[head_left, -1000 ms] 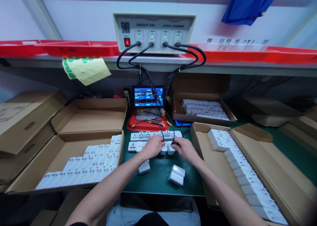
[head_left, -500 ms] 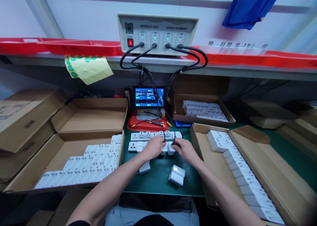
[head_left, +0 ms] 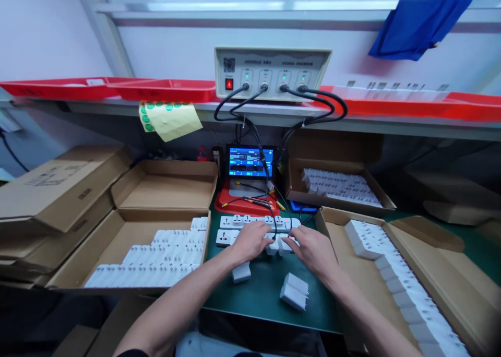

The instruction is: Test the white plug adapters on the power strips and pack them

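Observation:
Two white power strips lie across the green table, with white plug-in chargers seated in the nearer one. My left hand is closed at the end of a black cable, right at one charger. Just to its right, my right hand pinches another thin black cable beside a neighbouring charger; its fingertips partly cover the plug. Nearer the table's front lie a loose charger below my left hand and a pair of chargers below my right hand.
Open cardboard boxes with rows of white chargers stand left, right and back right. Behind the strips are a red tray and a lit screen. A tester box on the shelf feeds black cables downward.
The view has shifted, so the scene sits further right and lower. Both hands stay at the chargers. My right hand has turned slightly, with its thumb more extended.

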{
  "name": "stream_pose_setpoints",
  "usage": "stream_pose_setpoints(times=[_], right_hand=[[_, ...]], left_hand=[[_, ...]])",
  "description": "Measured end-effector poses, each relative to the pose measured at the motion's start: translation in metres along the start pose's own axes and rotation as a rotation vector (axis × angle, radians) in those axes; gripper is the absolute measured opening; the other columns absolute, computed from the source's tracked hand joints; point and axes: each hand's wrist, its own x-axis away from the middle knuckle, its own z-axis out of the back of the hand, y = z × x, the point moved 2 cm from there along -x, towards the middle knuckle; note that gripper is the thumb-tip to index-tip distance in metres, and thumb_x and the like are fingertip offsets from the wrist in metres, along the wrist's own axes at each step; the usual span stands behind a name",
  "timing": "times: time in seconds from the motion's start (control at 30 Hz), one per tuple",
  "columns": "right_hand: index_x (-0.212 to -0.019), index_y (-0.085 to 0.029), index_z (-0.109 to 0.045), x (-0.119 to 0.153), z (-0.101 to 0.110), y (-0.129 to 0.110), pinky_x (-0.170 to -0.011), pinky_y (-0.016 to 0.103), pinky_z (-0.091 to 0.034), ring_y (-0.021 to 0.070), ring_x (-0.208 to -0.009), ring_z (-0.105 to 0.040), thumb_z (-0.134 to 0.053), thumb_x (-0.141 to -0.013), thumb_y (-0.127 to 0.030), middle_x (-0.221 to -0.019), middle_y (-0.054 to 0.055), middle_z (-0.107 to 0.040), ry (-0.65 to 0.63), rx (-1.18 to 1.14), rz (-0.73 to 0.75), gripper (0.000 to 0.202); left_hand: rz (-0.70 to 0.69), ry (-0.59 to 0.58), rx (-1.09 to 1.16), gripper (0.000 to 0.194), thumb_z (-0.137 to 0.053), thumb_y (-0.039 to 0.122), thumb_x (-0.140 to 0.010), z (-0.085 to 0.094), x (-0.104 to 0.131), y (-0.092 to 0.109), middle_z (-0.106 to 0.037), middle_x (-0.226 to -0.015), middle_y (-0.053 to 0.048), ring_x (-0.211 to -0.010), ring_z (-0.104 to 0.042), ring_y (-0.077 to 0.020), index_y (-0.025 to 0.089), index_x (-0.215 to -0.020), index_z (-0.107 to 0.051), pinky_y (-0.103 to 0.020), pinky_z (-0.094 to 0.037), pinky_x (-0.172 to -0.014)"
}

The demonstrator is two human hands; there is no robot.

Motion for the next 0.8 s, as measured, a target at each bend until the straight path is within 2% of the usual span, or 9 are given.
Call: stream_pose_setpoints(times=[0.07,0.13,0.23,0.3,0.37,0.47,0.57,0.67,0.8], right_hand=[[-0.106,-0.025,-0.076,-0.002,-0.002,-0.027,-0.070,0.033,-0.044,0.0268,-0.089,-0.073,-0.058,-0.113,-0.048,-0.108,0.013,-0.079,-0.046,-0.002,0.074,0.030],[-0.129,-0.026,-0.075,-0.009,-0.010,-0.060,-0.072,0.032,-0.048,0.0262,-0.092,-0.077,-0.060,-0.111,-0.035,-0.127,0.013,-0.080,-0.125,-0.023,0.144,0.025],[-0.163,-0.028,-0.057,-0.030,-0.027,-0.103,-0.077,0.033,-0.055,0.0271,-0.096,-0.081,-0.064,-0.100,-0.017,-0.157,0.015,-0.070,-0.231,-0.030,0.172,0.064],[-0.170,-0.027,-0.050,-0.047,-0.035,-0.118,-0.085,0.036,-0.059,0.0300,-0.106,-0.082,-0.066,-0.095,-0.013,-0.164,0.017,-0.065,-0.277,-0.055,0.174,0.078],[-0.169,-0.024,-0.051,-0.059,-0.036,-0.123,-0.097,0.038,-0.059,0.0328,-0.119,-0.079,-0.068,-0.093,-0.012,-0.161,0.017,-0.067,-0.292,-0.120,0.191,0.078],[-0.166,-0.021,-0.055,-0.062,-0.027,-0.114,-0.108,0.041,-0.057,0.0347,-0.131,-0.073,-0.071,-0.095,-0.017,-0.157,0.019,-0.069,-0.247,-0.224,0.206,0.074],[-0.172,-0.030,-0.050,-0.050,-0.010,-0.102,-0.104,0.041,-0.058,0.0328,-0.124,-0.074,-0.068,-0.098,-0.020,-0.157,0.016,-0.065,-0.204,-0.248,0.222,0.077],[-0.171,-0.042,-0.050,-0.034,0.004,-0.099,-0.097,0.039,-0.059,0.0279,-0.110,-0.075,-0.064,-0.097,-0.015,-0.155,0.012,-0.061,-0.235,-0.258,0.273,0.080],[-0.164,-0.044,-0.058,-0.022,0.014,-0.101,-0.098,0.040,-0.061,0.0273,-0.114,-0.074,-0.058,-0.100,-0.013,-0.154,0.011,-0.058,-0.203,-0.448,0.304,0.071]], left_hand=[[0.014,0.007,-0.016,0.044,-0.084,0.037,-0.098,0.020,0.014,-0.015,-0.076,-0.146,-0.014,-0.140,-0.068,-0.0361,0.025,-0.139,-0.074,-0.048,-0.052,-0.121],[0.071,-0.023,-0.038,0.060,-0.089,0.036,-0.092,0.038,0.032,-0.033,-0.074,-0.152,-0.016,-0.145,-0.066,-0.0384,0.025,-0.147,-0.069,-0.050,-0.051,-0.123],[0.178,-0.090,-0.055,0.067,-0.091,0.028,-0.084,0.051,0.055,-0.056,-0.074,-0.152,-0.016,-0.143,-0.068,-0.0408,0.024,-0.147,-0.069,-0.050,-0.052,-0.121],[0.206,-0.092,-0.031,0.066,-0.087,0.024,-0.082,0.050,0.064,-0.064,-0.075,-0.152,-0.015,-0.141,-0.070,-0.0403,0.024,-0.146,-0.068,-0.050,-0.053,-0.119],[0.202,-0.066,0.013,0.066,-0.083,0.020,-0.082,0.045,0.068,-0.067,-0.075,-0.152,-0.014,-0.140,-0.070,-0.0389,0.024,-0.146,-0.067,-0.049,-0.053,-0.119],[0.202,-0.013,0.070,0.061,-0.080,0.017,-0.083,0.041,0.070,-0.064,-0.075,-0.149,-0.015,-0.141,-0.069,-0.0387,0.023,-0.143,-0.068,-0.051,-0.052,-0.122],[0.160,0.067,0.184,0.060,-0.077,0.019,-0.088,0.047,0.071,-0.055,-0.072,-0.153,-0.015,-0.146,-0.066,-0.0362,0.024,-0.147,-0.066,-0.051,-0.049,-0.127],[0.097,0.157,0.344,0.070,-0.079,0.021,-0.089,0.055,0.073,-0.041,-0.068,-0.159,-0.012,-0.148,-0.064,-0.0331,0.027,-0.156,-0.061,-0.050,-0.047,-0.130],[0.140,0.254,0.609,0.081,-0.093,0.031,-0.082,0.054,0.077,-0.020,-0.074,-0.146,-0.011,-0.136,-0.069,-0.0319,0.028,-0.158,-0.062,-0.049,-0.053,-0.124]])
